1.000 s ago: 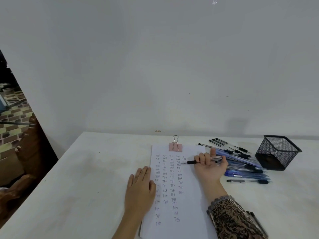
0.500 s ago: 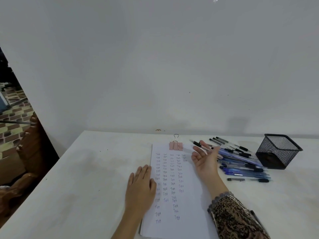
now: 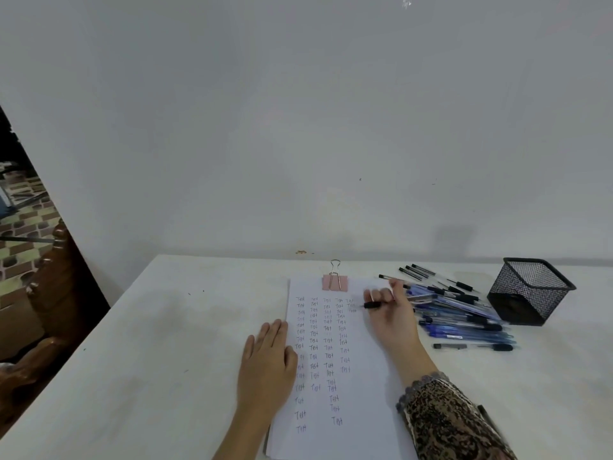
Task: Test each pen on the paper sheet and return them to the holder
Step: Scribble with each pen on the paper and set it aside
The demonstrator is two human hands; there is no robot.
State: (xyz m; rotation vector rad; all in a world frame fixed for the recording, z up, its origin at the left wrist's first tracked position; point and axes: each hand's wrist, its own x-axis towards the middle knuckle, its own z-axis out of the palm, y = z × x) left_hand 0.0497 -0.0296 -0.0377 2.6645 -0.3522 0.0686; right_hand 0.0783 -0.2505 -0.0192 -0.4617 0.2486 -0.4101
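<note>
A white paper sheet (image 3: pixel 361 386) lies on the white table, covered with columns of small written words and held at the top by a pink binder clip (image 3: pixel 335 281). My left hand (image 3: pixel 267 366) rests flat on the sheet's left edge. My right hand (image 3: pixel 391 313) grips a black pen (image 3: pixel 372 305), its tip pointing left at the upper right part of the sheet. A pile of several blue and black pens (image 3: pixel 461 313) lies right of the sheet. The black mesh holder (image 3: pixel 530 290) stands at the far right and looks empty.
The table (image 3: pixel 159 353) butts against a plain grey wall. Its left edge drops off toward dark carved wooden furniture (image 3: pixel 49 293). One dark pen (image 3: pixel 472 346) lies apart at the front of the pile. Another dark pen (image 3: pixel 492 423) lies beside my patterned right sleeve.
My right hand opened and lifted with the pen over the pile half a second ago; now it has closed again on a black pen and brought its tip down to the sheet's upper right.
</note>
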